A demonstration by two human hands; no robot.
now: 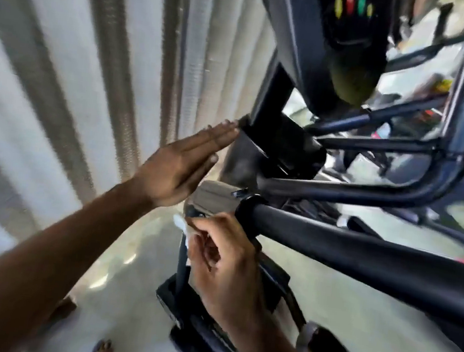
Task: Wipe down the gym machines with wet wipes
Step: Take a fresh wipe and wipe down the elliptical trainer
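Note:
A dark gym machine [360, 254] with black tube bars fills the right half of the view. My left hand [179, 167] is stretched flat, fingers straight, its fingertips touching the machine's black upright bracket [275, 140]. Below it, my right hand [223, 264] pinches a white wet wipe [183, 228] and holds it against the machine's frame just left of the thick padded bar. Most of the wipe is hidden behind my fingers.
A pale pleated curtain [76, 85] hangs along the left. The machine's console [350, 18] with coloured markings is at the top. A pedal [279, 282] sits below my right hand. Shiny floor [127, 274] and a sandalled foot [102, 349] show at the bottom. More equipment stands at the far right.

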